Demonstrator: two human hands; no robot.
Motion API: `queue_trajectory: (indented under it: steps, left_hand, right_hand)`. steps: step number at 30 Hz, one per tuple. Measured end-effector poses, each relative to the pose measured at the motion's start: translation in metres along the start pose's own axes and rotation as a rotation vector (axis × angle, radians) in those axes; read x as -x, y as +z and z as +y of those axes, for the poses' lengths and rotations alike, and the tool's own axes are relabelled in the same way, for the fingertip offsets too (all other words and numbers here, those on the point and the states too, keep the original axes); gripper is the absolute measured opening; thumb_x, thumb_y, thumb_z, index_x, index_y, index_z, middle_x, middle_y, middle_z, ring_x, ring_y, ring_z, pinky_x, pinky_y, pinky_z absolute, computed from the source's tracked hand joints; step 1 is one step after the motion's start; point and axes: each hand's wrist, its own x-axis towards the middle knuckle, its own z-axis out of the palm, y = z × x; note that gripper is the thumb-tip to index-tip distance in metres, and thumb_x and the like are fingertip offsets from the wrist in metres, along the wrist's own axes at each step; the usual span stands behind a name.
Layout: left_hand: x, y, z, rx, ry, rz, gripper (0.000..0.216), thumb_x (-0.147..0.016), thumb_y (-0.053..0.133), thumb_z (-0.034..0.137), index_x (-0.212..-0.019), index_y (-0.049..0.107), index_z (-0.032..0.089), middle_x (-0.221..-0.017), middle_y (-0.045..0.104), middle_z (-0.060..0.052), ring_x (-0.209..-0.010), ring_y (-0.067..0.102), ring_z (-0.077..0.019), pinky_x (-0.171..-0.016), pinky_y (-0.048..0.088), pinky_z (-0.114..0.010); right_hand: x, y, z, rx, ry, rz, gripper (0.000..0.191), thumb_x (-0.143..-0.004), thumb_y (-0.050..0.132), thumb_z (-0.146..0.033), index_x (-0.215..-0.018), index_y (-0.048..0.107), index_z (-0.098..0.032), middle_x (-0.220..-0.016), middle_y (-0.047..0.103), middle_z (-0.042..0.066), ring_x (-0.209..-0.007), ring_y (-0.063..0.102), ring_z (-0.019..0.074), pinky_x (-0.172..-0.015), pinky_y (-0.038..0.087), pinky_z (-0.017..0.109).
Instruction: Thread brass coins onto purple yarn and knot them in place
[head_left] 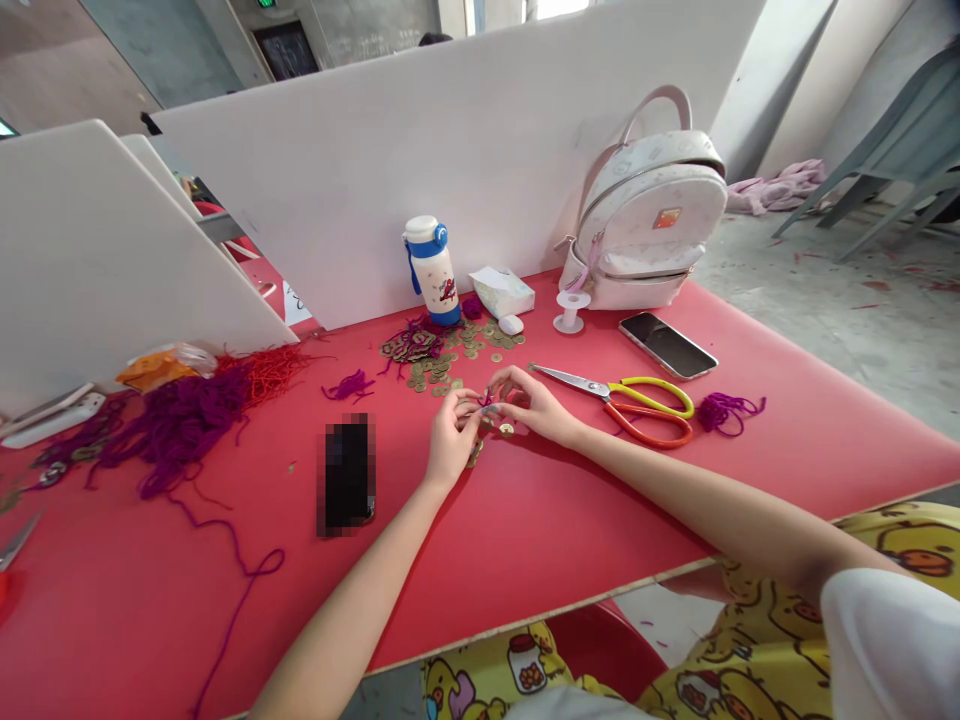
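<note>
- Well to the left of the hands is a heap of purple yarn, with red threads beside it; 1 long strand runs from it toward the near edge of the red table.
- Less far to the left, near the left forearm, lies a dark object, hidden by blur.
- Just beyond the hands is a spread of round coins, partly mixed with purple threads. A white and blue bottle stands upright behind it.
- Beyond the right hand are a pale packet, a white spool and a white backpack.
- To the right of the right hand are open scissors, with 1 yellow and 1 orange-red handle. Their tip is just beyond this hand, so they lie close in its way. Farther right are a phone and a small purple bundle.
- The purple thread is between the fingertips of the 2 hands; it looks thin and short, mostly covered. A few loose coins lie under it.
- The left hand bends inward, fingertips pinched on the thread.
- The right hand meets it, fingers curved, also pinching the thread.
</note>
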Motion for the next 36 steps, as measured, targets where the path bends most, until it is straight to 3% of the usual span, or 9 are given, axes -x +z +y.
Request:
queue_trajectory:
  steps: [7, 20, 27, 32, 36]
  left_hand:
    - [0.002, 0.001, -0.001, -0.028, 0.016, -0.064, 0.018, -0.085, 0.057, 0.025, -0.098, 0.046, 0.023, -0.080, 0.068, 0.001, -0.041, 0.050, -0.0057, -0.053, 0.047, -0.021]
    - [0.003, 0.000, 0.004, -0.215, 0.096, -0.004, 0.008, -0.085, 0.056, 0.025, -0.089, 0.058, 0.018, -0.074, 0.063, -0.001, -0.070, 0.065, -0.0158, -0.065, 0.049, -0.025]
    - [0.002, -0.001, 0.004, -0.207, 0.126, -0.025, 0.010, -0.086, 0.055, 0.024, -0.091, 0.061, 0.018, -0.065, 0.063, 0.000, -0.065, 0.065, -0.0159, -0.063, 0.049, -0.025]
    - [0.002, -0.001, 0.004, -0.186, 0.122, -0.013, 0.009, -0.085, 0.055, 0.023, -0.090, 0.061, 0.019, -0.070, 0.065, 0.000, -0.066, 0.065, -0.0156, -0.064, 0.049, -0.025]
    - [0.002, -0.001, 0.004, -0.170, 0.121, 0.001, 0.009, -0.084, 0.057, 0.025, -0.090, 0.061, 0.018, -0.072, 0.065, -0.001, -0.066, 0.065, -0.0156, -0.064, 0.050, -0.025]
  right_hand:
    - [0.000, -0.001, 0.004, 0.048, -0.044, 0.023, 0.015, -0.087, 0.059, -0.029, -0.099, 0.056, -0.021, -0.091, 0.059, 0.002, -0.078, 0.056, 0.0139, -0.065, 0.046, 0.026]
    - [0.000, -0.002, 0.003, 0.128, -0.094, 0.017, 0.008, -0.091, 0.053, -0.024, -0.097, 0.056, -0.021, -0.091, 0.061, 0.003, -0.080, 0.057, 0.0154, -0.070, 0.047, 0.028]
    - [0.000, -0.008, 0.002, 0.431, -0.211, -0.001, 0.018, -0.094, 0.043, -0.017, -0.100, 0.059, -0.021, -0.092, 0.058, 0.006, -0.082, 0.056, 0.0180, -0.071, 0.046, 0.030]
    - [0.003, -0.010, -0.003, 0.485, -0.220, 0.055, 0.022, -0.097, 0.038, -0.020, -0.105, 0.058, -0.022, -0.098, 0.054, 0.008, -0.085, 0.055, 0.0194, -0.074, 0.046, 0.032]
    - [0.004, -0.007, -0.004, 0.451, -0.165, 0.091, 0.012, -0.094, 0.050, -0.031, -0.094, 0.058, -0.022, -0.090, 0.055, 0.005, -0.073, 0.053, 0.0174, -0.065, 0.045, 0.030]
